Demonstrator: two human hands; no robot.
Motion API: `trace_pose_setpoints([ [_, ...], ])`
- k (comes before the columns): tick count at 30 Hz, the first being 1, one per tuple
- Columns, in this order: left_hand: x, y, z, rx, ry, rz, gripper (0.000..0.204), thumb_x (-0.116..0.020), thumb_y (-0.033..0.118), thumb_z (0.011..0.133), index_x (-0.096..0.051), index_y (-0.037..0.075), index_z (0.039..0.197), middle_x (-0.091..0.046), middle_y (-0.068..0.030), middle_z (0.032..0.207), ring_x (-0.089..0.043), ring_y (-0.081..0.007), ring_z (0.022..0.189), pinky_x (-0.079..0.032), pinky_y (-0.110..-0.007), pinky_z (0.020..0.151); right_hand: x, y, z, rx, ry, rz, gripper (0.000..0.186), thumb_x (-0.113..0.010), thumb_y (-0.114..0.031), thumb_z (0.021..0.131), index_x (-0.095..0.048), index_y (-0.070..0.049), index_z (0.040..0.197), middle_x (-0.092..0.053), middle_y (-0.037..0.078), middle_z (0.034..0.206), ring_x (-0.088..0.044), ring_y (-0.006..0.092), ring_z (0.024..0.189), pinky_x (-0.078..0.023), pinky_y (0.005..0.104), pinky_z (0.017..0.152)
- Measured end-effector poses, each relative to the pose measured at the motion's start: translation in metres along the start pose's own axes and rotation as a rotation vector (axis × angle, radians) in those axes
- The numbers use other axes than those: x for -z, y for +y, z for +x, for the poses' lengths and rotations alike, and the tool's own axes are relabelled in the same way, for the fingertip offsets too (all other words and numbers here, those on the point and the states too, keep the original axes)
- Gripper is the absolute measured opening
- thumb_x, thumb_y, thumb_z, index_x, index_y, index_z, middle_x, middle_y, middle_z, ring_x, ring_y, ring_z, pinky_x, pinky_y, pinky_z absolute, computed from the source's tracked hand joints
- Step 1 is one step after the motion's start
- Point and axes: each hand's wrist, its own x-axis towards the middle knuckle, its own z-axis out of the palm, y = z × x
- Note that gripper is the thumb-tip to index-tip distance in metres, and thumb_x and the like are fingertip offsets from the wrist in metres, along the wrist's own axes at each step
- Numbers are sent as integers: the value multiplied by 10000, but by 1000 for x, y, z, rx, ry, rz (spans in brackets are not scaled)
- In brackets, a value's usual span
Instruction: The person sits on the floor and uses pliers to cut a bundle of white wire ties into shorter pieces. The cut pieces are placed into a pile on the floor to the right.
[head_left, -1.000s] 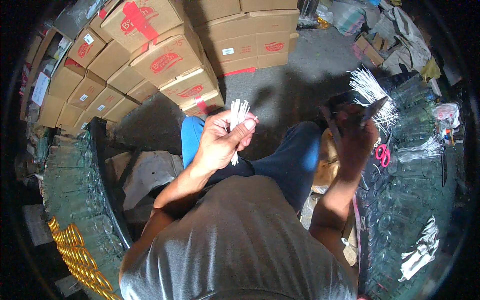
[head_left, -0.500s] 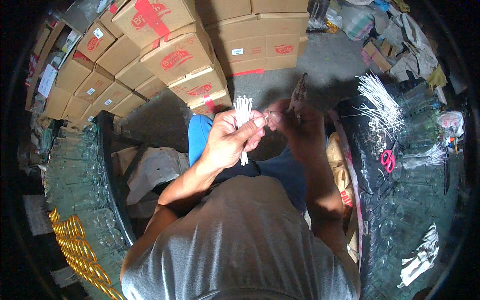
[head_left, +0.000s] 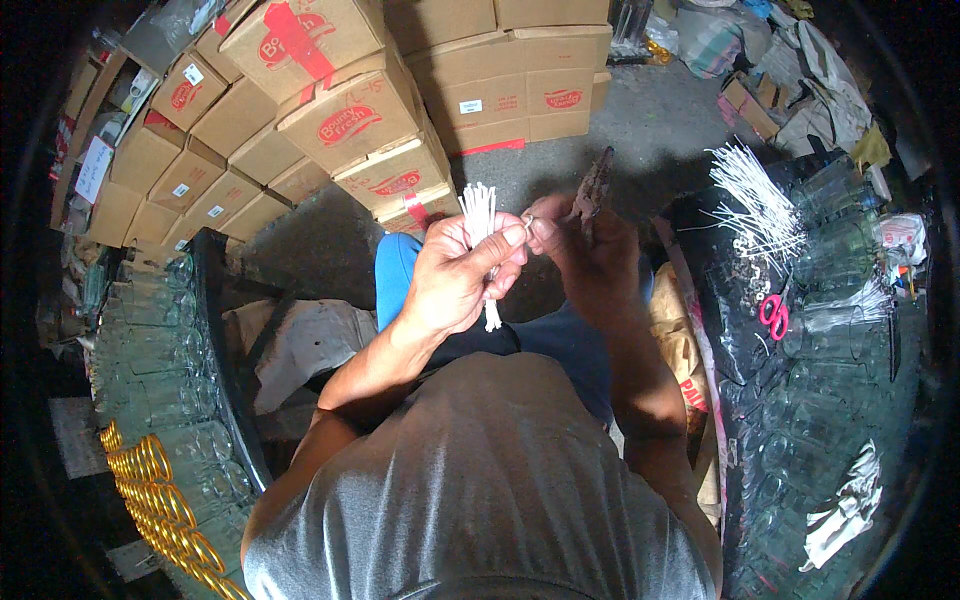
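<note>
My left hand (head_left: 455,270) is closed around a bundle of thin white strands (head_left: 478,205), held upright over my lap. My right hand (head_left: 590,255), partly in shadow, grips a dark, worn tool like pliers (head_left: 595,185) pointing away from me. Its thumb and finger meet at a tiny pale piece (head_left: 531,221) beside my left thumb, too small to make out. To the right, on a black surface, lie a loose pile of white strands (head_left: 755,205), small pale bits and pink-handled scissors (head_left: 775,315).
Cardboard boxes (head_left: 350,115) are stacked ahead and left on the concrete floor (head_left: 650,105). Rows of clear glassware (head_left: 170,370) line both sides, with yellow rings (head_left: 160,480) at lower left. A crumpled white cloth (head_left: 840,500) lies at right, sacks and scraps (head_left: 810,90) at upper right.
My right hand with the tool has moved leftward from beside the strand pile to meet my left hand, its fingertips now beside my left thumb. My left hand still holds the bundle.
</note>
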Motion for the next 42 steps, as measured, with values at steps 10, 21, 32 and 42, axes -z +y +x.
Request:
trace_pose_setpoints([
  [10,-4,2,1,11,85,16,181,-609,118,943,-649,-50,993,-582,-41,687,-484,-87,500,-345,-202,413,-6,2,1,177,105,-287,121,-631,-154,919,-662,-37,925,-681,120,766,-677,194,722,-510,322,657],
  [21,7,4,3,68,29,-69,166,-586,106,948,-637,-50,971,-568,-45,677,-473,-95,483,-341,-219,408,-4,19,3,164,48,-191,124,-664,-159,903,-673,-44,949,-703,106,821,-691,198,772,-522,327,685],
  [32,11,8,7,-35,70,-80,137,-593,114,958,-611,-15,998,-577,-55,756,-470,-102,581,-344,-220,476,16,-10,-5,25,50,-691,244,-692,-230,887,-596,-6,881,-649,169,758,-678,319,737,-513,415,629],
  [42,7,9,4,-102,79,-36,116,-635,84,928,-618,-23,971,-617,-67,753,-502,-102,553,-381,-222,480,24,-8,-23,373,-54,-1116,317,-633,-321,913,-551,-15,893,-621,159,859,-641,330,746,-506,431,649],
])
